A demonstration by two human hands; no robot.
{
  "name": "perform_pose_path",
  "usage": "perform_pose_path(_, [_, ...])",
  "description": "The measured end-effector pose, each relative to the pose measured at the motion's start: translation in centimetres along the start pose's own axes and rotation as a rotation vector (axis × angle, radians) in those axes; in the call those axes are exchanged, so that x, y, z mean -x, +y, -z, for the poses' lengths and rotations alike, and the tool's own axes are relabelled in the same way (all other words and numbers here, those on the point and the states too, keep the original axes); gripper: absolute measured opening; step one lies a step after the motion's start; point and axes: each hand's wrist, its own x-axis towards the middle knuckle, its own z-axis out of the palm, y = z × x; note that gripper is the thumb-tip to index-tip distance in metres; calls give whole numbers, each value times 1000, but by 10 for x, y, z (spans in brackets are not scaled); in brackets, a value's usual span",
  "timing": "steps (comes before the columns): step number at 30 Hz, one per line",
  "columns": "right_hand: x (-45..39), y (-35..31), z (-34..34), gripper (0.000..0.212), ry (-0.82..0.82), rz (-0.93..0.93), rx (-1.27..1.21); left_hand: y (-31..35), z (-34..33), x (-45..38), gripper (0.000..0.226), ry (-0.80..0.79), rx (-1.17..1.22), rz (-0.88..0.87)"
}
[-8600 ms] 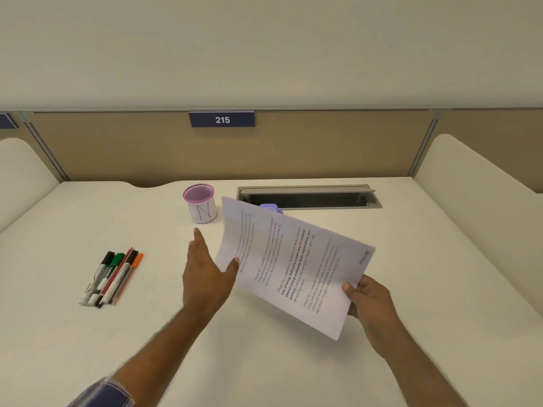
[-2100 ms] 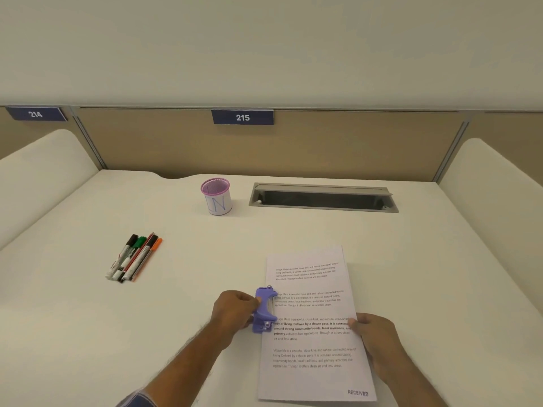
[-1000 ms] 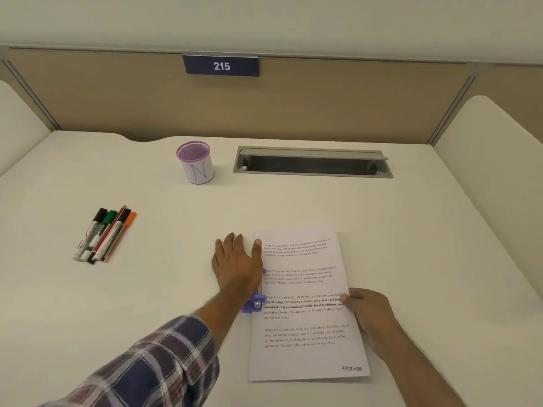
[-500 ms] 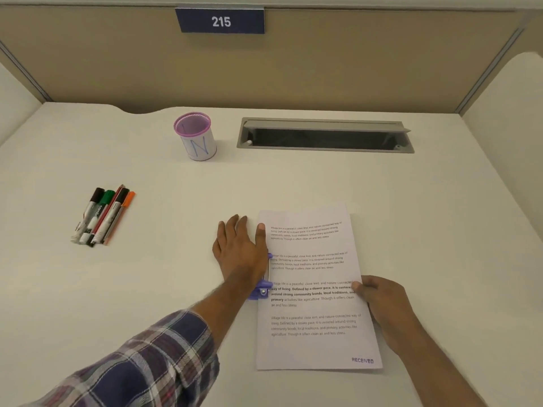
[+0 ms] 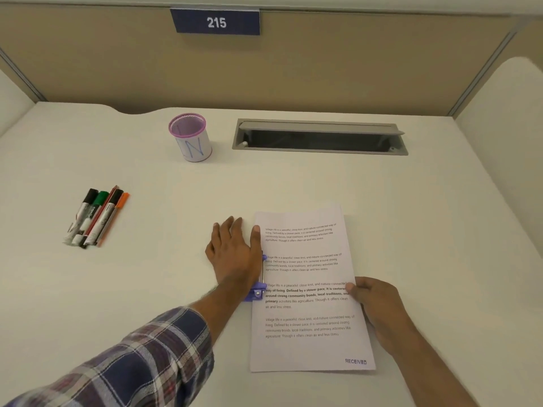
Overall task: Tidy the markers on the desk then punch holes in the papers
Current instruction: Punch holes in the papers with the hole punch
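The papers (image 5: pixel 311 292) lie flat on the white desk (image 5: pixel 176 177) at about 5 o'clock from its middle, a white printed sheet on top with four short blocks of grey text, the third partly in bold, and a blue stamp reading "RECEIVED" in the near right corner; the lines begin "Village life is a peaceful, close-knit, and nature-connected way of living". At the sheet's 9 o'clock edge sits a purple hole punch (image 5: pixel 258 292), mostly hidden under the left hand (image 5: pixel 235 257), which lies palm down on it with fingers straight and spread, thumb along the paper's edge. The right hand (image 5: pixel 373 304) is at the sheet's 3 o'clock edge, fingers curled, thumb on top of the page pinching it. The markers (image 5: pixel 94 218) lie side by side in a tight row at 9 o'clock on the desk, caps black, green, black and orange, with a thin red one among them; their printing is too small to read. At 12 o'clock stands a white cup (image 5: pixel 191 139) with a purple rim and a blue "N" drawn on it, just beside a grey cable slot (image 5: pixel 320 136). Above, a dark blue plate (image 5: pixel 216 22) on the tan partition reads "215"
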Motion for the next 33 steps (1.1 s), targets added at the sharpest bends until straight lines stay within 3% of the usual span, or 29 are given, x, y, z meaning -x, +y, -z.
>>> perform_pose_path(10, [5, -2, -1, 13, 0, 14, 8, 5, 10, 4, 64, -53, 42, 15])
perform_pose_path(15, [9, -4, -2, 13, 4, 33, 32, 13, 27, -3, 72, -147, 275, 105])
perform_pose_path(20, [11, -5, -2, 13, 12, 34, 66, -2, 48, 19, 57, -222, 526, 167])
perform_pose_path(25, [10, -5, -3, 12, 19, 23, 44, -18, 61, 46, 28, -272, 590, 149])
perform_pose_path(33, [12, -6, 14, 12, 64, 48, 24, -17, 63, 51, 27, -268, 596, 143])
